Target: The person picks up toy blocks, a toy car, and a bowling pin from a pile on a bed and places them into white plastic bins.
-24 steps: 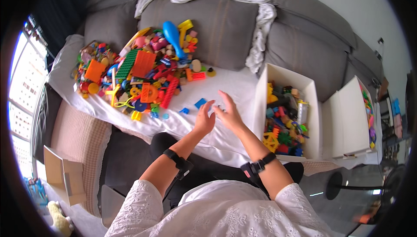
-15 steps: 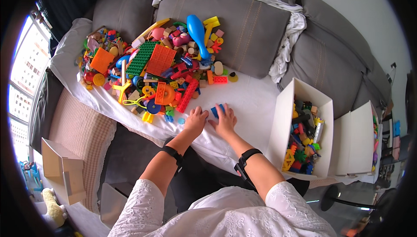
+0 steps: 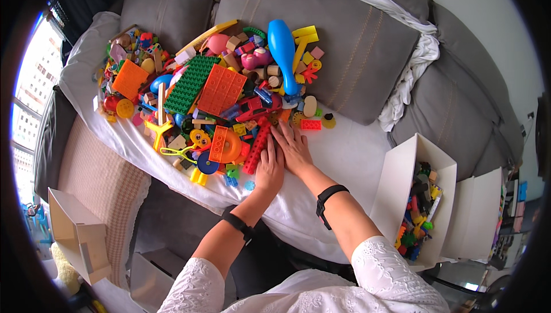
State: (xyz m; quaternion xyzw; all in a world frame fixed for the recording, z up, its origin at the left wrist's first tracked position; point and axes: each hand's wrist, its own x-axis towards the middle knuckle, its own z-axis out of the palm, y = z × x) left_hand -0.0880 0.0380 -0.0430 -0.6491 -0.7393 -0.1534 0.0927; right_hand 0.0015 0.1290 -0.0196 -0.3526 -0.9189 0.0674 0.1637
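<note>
My left hand (image 3: 270, 166) rests at the right edge of the toy pile, fingers stretched out against the long red studded brick (image 3: 257, 148). Close beside it, my right hand (image 3: 293, 149) lies with extended fingers over the pile's edge, near an orange block (image 3: 284, 116). Whatever lies beneath the fingertips is hidden. Above the hands sits a red toy car (image 3: 256, 107). An orange ring (image 3: 229, 150) and a blue disc (image 3: 207, 162) lie left of the red brick. To the right of my fingers is a short red brick (image 3: 311, 125).
A white box (image 3: 396, 178) holding mixed toys stands at the right, beside another white box (image 3: 473, 215). Grey cushions (image 3: 344, 43) back the white sheet (image 3: 350, 158). A blue bowling pin (image 3: 281, 49) and a green studded plate (image 3: 192, 83) top the pile. A cardboard box (image 3: 77, 232) stands lower left.
Both hands have moved up to the pile's edge, the left onto the long red brick. The blue block that was under my right hand no longer shows there. The view has shifted.
</note>
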